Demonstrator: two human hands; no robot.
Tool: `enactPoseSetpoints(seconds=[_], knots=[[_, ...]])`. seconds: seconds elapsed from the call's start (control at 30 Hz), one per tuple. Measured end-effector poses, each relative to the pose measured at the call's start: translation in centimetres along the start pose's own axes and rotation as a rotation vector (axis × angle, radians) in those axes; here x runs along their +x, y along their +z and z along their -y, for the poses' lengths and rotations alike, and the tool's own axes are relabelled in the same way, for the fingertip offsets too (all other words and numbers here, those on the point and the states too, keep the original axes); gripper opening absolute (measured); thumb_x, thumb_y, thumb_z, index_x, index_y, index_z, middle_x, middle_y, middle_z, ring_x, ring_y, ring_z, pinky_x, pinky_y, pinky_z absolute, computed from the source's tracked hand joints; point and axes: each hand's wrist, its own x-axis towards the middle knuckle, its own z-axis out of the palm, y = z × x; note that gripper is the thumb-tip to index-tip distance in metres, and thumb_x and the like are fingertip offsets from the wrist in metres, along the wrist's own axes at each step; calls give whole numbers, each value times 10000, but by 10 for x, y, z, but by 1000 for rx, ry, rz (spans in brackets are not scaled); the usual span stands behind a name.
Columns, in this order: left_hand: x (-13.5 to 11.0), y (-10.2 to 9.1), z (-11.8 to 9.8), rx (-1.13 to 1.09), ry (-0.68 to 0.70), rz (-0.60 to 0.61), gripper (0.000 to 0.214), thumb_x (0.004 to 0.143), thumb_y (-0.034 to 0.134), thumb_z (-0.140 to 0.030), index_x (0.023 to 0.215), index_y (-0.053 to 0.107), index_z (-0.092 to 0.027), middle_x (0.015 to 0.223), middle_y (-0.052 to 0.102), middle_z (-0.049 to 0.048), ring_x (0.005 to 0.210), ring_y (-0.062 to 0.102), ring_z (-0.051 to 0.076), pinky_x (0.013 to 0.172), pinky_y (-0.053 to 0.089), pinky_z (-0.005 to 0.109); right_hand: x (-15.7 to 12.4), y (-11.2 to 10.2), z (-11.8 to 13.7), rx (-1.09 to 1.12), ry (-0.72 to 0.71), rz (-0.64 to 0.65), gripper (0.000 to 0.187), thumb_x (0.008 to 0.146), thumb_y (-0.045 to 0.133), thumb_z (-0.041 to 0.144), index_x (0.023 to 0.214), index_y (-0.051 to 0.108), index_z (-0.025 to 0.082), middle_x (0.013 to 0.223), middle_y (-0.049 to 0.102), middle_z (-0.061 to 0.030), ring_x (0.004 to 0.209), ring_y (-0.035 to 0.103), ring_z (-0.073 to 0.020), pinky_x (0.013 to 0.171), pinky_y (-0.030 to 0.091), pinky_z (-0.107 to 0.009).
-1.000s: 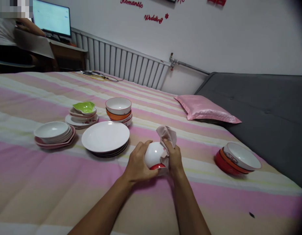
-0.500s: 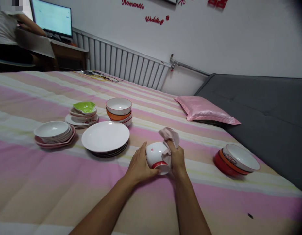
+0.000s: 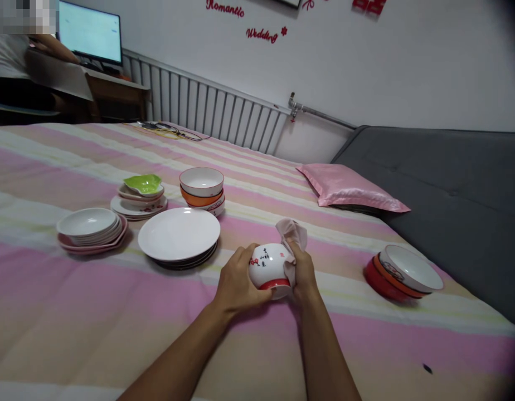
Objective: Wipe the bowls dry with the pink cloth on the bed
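A small white bowl [image 3: 269, 264] with a red foot ring and a red flower pattern is held above the striped bedspread [image 3: 73, 312]. My left hand [image 3: 234, 281] wraps its left side, fingers closed around it. My right hand [image 3: 302, 273] presses a pale pink cloth [image 3: 293, 236] against the bowl's right side, fingers closed on the cloth. The bowl's bottom faces me and its inside is hidden.
Left of the hands lie a stack of white plates [image 3: 179, 234], stacked bowls [image 3: 202, 189], small dishes with a green leaf dish [image 3: 142, 184] and shallow white dishes [image 3: 88, 225]. Tilted red and orange bowls [image 3: 402, 273] sit at right. A pink pillow [image 3: 349, 186] and another person [image 3: 15, 61] at a desk are beyond.
The bowl has turned in my hands, so its red flower pattern now faces me. The cloth and my right hand shifted slightly right along the bowl's side.
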Motion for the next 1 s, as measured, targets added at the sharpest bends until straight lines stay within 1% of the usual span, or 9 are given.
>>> enactPoseSetpoints(seconds=[0.1,0.3,0.4,0.47,0.57,0.67,0.77,0.9,1.0], knots=[[-1,0,0,37,77,10,757,567,749,-453,1238,504,-203,1013,586,77,889,597,251,803,500,371,-5,0,8,-191,-20,10,411,696,697,526,792,710,126,583,634,-17,531,580,-167,500,430,-265],[-3,-1,1,117,166,71,739,576,746,-416,1225,485,-179,942,569,67,862,563,256,754,489,371,-26,14,27,-724,-309,-2,388,757,614,549,864,729,195,705,693,-56,690,623,-236,607,412,-301],[-3,0,2,114,184,66,615,584,738,-385,1117,517,-173,958,570,75,866,554,256,749,484,367,-35,22,30,-883,-455,-13,318,760,617,512,812,704,211,714,684,-67,688,599,-236,620,375,-306],[-3,1,2,90,192,52,568,591,733,-357,1084,512,-180,999,572,82,894,553,254,768,482,360,-38,24,31,-916,-497,-11,273,761,618,476,761,683,211,700,670,-63,685,583,-229,625,360,-303],[-3,3,2,95,199,41,596,588,729,-330,1115,493,-179,956,563,67,861,546,244,739,476,353,-35,22,29,-774,-470,14,263,769,611,459,782,685,206,720,677,-46,699,588,-212,642,382,-293],[-5,5,2,168,265,23,643,606,712,-282,1193,473,-176,937,553,59,834,528,238,721,465,357,-28,16,27,-404,-330,-15,361,773,597,525,804,690,178,714,678,-32,666,600,-191,619,429,-283],[-6,7,2,292,380,-32,631,650,669,-186,1246,464,-158,981,557,83,887,499,253,794,454,390,-20,9,30,-82,-170,-107,444,729,636,588,799,686,152,655,646,-11,590,581,-164,537,439,-262],[-4,7,4,424,395,-110,586,676,599,-60,1249,485,-110,1021,556,118,975,460,273,946,395,456,-9,-4,34,-9,-159,-201,500,714,673,550,1031,680,164,780,679,-18,615,599,-145,520,445,-239],[-2,5,2,428,378,-74,551,689,614,-66,1229,517,-115,995,573,109,953,467,266,953,389,452,0,-16,28,-93,-247,-198,520,715,679,446,1174,629,206,978,695,-46,718,628,-152,594,477,-257]])
